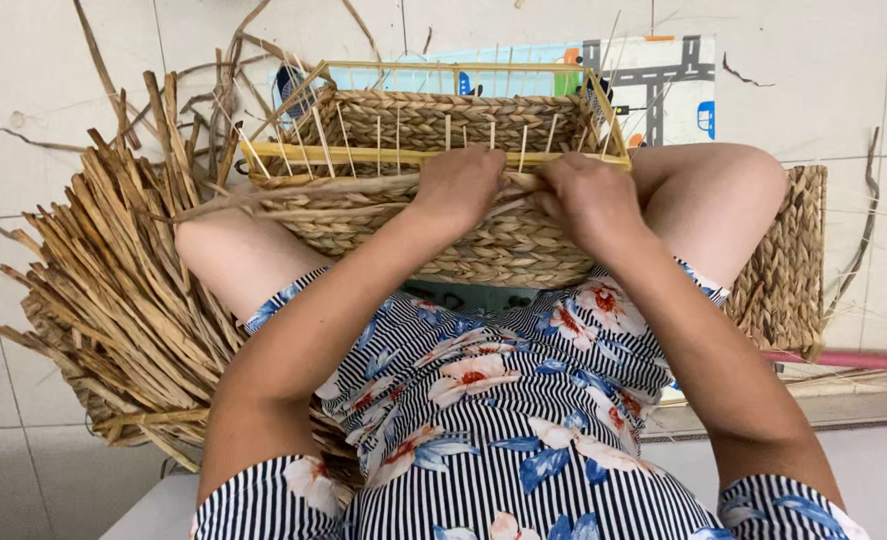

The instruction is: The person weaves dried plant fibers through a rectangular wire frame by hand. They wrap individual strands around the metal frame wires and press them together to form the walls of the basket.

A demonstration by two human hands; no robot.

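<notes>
Between our knees, our left hand (456, 187) and right hand (590, 197) pinch tan dried-grass strands (303, 190), steadying the half-woven rectangular straw basket (483, 250).

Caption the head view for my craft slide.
Both hands, left and right, weave dried-grass strands into a half-finished basket between the knees.

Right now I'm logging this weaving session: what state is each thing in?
Rectangular woven straw basket: unfinished, upright stakes bare above the near wall.
Yellow rectangular frame: set around the basket's top.
Left hand: gripping flat straw strands.
Right hand: pinching the weave.
Bundle of dry straw strips: loose, piled.
Finished woven piece: set aside.
</notes>
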